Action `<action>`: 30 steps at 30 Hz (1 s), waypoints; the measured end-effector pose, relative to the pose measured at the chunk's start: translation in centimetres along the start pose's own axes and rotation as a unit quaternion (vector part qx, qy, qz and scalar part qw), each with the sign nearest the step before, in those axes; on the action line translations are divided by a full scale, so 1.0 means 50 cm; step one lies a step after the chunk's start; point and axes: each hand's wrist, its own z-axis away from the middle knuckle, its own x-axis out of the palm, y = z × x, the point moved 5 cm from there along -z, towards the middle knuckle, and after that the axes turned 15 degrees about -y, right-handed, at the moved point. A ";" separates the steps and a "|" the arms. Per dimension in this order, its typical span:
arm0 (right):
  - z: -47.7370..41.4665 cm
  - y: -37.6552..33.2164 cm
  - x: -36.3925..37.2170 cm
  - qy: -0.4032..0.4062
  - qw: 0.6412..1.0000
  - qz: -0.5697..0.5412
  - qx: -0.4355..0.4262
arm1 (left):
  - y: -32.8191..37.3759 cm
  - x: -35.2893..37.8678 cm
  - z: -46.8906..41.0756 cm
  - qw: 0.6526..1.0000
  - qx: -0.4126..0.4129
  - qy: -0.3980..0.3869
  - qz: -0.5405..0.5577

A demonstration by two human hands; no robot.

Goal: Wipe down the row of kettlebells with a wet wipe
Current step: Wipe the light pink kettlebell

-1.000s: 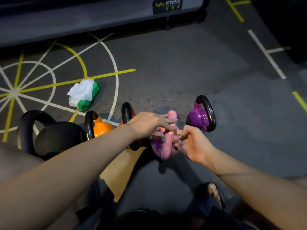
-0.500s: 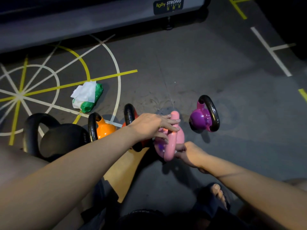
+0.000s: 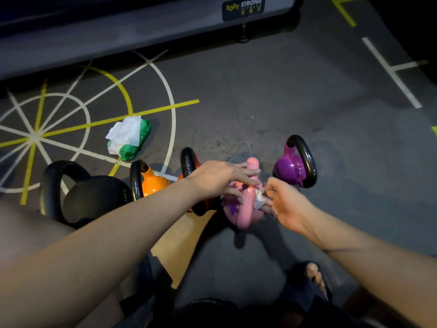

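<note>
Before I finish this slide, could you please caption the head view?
Left hand rests on the handle of the pink kettlebell while the right hand pinches a wet wipe against it.

1. Got left hand point(image 3: 220, 178) laid over pink kettlebell point(image 3: 244, 209) handle.
2. Got right hand point(image 3: 288, 204) pinching white wipe point(image 3: 259, 200) against that handle.
3. Nearby: purple kettlebell point(image 3: 289, 170) right, orange kettlebell point(image 3: 153, 184) left, wipe pack point(image 3: 130, 138) behind.

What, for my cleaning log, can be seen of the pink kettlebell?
The pink kettlebell has a glossy, smooth pink loop handle and a rounded pink body with a purple mark on its side. It stands on the grey floor between the red kettlebell and the purple kettlebell. The left hand lays its fingers over the handle's top; the right hand presses a white wet wipe against the handle's right side.
</note>
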 end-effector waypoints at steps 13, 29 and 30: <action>0.005 0.048 0.043 -0.022 0.999 0.023 0.021 | -0.002 0.000 -0.001 1.000 -0.006 0.000 0.007; -0.026 0.069 0.047 -0.020 0.998 0.034 0.055 | -0.015 0.003 -0.008 0.994 -0.095 -0.020 0.043; -0.028 0.059 0.052 -0.035 0.999 -0.020 0.036 | -0.015 0.001 -0.009 0.994 -0.096 -0.019 0.041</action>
